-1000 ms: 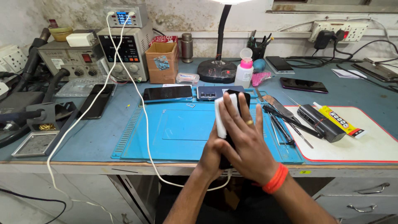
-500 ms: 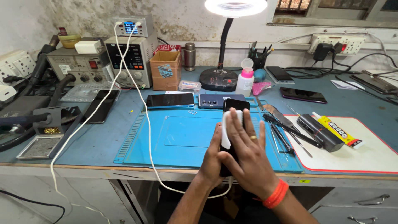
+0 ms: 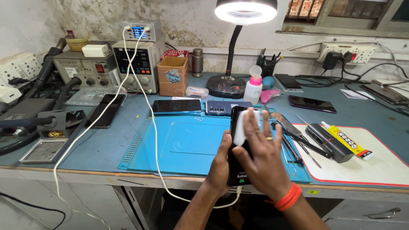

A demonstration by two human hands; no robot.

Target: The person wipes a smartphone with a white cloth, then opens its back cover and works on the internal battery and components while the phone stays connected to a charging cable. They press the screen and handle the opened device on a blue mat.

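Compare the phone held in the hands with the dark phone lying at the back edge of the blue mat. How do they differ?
The held phone is lifted over the mat's front edge, standing lengthwise away from the person; the dark phone lies flat and sideways on the blue mat.
The held phone's screen is lit at the bottom; the dark phone's is blank.
The left hand holds one, and the right hand presses a white cloth on it; nothing touches the other.
Both are black slabs.

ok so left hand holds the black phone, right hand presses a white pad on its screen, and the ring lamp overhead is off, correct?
Not quite: the round ring lamp is lit, glowing white in the head view. The rest stands: the left hand holds the black slab phone, and the right hand presses the white cleaning pad on its screen.
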